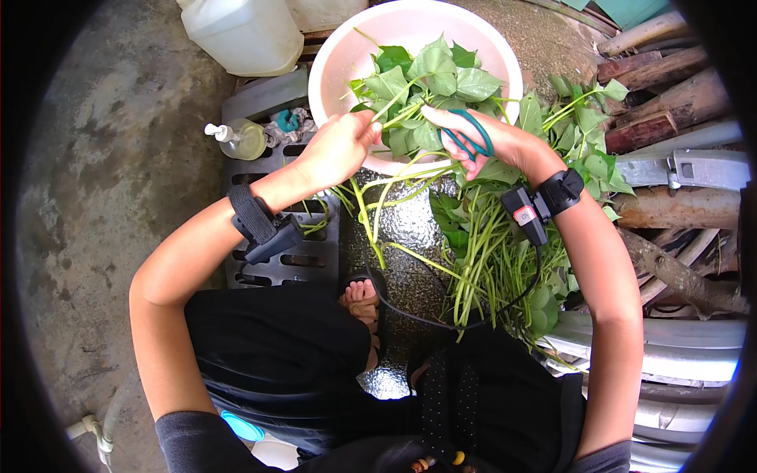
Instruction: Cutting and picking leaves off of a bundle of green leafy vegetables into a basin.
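My left hand [340, 148] pinches the green stem of a leafy vine cutting [399, 111] over the near part of a pale pink plastic basin [316, 71]. In my right hand [467, 139] is a pair of scissors with teal handles [486, 142], its blades mostly hidden among leaves. Heart-shaped green leaves [434, 68] lie in the basin. Below the hands, a cut stem [369, 222] and other stems hang or lie over the wet floor. A large heap of leafy vines with long stems [482, 254] lies below and right of my right hand.
A slotted grey drain grate [307, 275] lies at left, with a pump bottle [245, 140] and a cloth [293, 127] at its far end. A white plastic jug [242, 35] stands beyond. Firewood logs [674, 106] and metal pieces [680, 168] line the right. A black cable [426, 322] loops between my arms.
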A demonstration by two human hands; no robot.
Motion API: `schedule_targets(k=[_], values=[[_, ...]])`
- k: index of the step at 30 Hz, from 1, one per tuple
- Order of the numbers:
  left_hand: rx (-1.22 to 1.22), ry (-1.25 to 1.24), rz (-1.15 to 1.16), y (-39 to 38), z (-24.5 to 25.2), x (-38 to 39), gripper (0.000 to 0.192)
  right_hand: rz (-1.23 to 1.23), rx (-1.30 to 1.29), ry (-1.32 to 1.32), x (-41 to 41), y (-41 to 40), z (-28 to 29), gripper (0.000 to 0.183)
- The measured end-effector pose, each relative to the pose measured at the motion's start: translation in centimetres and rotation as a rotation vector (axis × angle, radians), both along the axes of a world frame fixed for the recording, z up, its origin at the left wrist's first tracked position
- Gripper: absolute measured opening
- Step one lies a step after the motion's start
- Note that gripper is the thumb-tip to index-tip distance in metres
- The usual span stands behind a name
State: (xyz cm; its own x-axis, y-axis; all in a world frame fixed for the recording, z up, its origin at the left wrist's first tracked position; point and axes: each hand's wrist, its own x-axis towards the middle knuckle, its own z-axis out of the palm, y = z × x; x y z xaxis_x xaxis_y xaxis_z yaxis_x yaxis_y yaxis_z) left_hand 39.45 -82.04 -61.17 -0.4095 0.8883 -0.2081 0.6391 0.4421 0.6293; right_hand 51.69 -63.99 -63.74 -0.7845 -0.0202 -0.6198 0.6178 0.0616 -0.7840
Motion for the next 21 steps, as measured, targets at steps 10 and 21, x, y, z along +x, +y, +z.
schedule_targets(k=[10,21], values=[[-0.024,-0.101,-0.046,-0.1,0.0,0.1,0.024,-0.024,0.039,0.043,0.3,-0.5,0.2,0.059],[-0.1,-0.19,-0.005,0.2,0.5,0.5,0.022,-0.27,0.029,0.033,-0.2,0.4,-0.6,0.057]])
